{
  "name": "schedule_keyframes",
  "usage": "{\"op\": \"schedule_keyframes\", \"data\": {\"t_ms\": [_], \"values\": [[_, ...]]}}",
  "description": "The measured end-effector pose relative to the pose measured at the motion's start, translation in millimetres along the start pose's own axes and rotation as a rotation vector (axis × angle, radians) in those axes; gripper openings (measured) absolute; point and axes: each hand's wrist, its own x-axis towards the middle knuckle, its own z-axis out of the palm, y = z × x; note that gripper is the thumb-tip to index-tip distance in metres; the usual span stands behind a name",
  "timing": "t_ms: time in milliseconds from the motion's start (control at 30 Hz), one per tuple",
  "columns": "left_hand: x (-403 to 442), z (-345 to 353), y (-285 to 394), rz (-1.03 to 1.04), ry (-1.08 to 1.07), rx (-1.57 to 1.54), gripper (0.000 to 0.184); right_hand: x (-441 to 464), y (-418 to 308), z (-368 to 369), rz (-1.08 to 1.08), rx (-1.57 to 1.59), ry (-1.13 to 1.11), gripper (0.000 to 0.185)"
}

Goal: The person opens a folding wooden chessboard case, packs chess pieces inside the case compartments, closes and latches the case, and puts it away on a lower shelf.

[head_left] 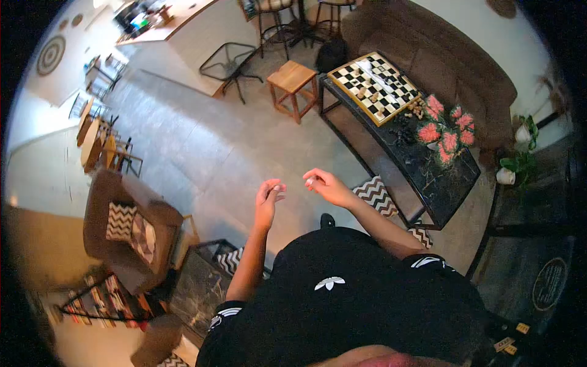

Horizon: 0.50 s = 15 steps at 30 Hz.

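Both my hands are raised in mid-air in front of my chest, over the grey floor. My left hand has its fingers loosely bent and a little apart, and I see nothing in it. A short gap away, my right hand curves inward toward it, fingers half bent and apart from the thumb, with no object visible. Neither hand touches the other or any furniture. To the right stands a black marble-patterned table carrying a chessboard with pieces and a pink-leaved plant.
A wooden stool stands ahead, near a glass-topped side table. Beyond the black table is a brown sofa. At left are a brown armchair and a rack of books. Another dark table lies close on my left.
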Motion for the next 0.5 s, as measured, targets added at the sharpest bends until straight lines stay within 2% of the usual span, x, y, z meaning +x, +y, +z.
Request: {"op": "schedule_keyframes", "data": {"t_ms": [67,100,200,300,400,500], "values": [[-3,18,32,0.145,-0.103,0.058,0.030,-8,-25,6,0.027,0.117,0.120,0.022],[79,115,51,0.209,-0.154,-0.038,0.030,19,-52,-106,0.014,-0.003,0.158,0.022],[123,161,84,0.230,-0.171,-0.160,0.029,38,-83,-138,-0.016,0.068,0.207,0.021],[165,175,89,0.177,-0.268,-0.205,0.028,64,-88,-147,0.030,0.161,0.284,0.020],[219,184,89,0.197,-0.373,-0.015,0.028,102,-81,-163,-0.024,0.067,0.329,0.017],[291,193,92,0.148,-0.538,-0.064,0.029,147,-65,-193,-0.069,0.045,0.468,0.016]]}}
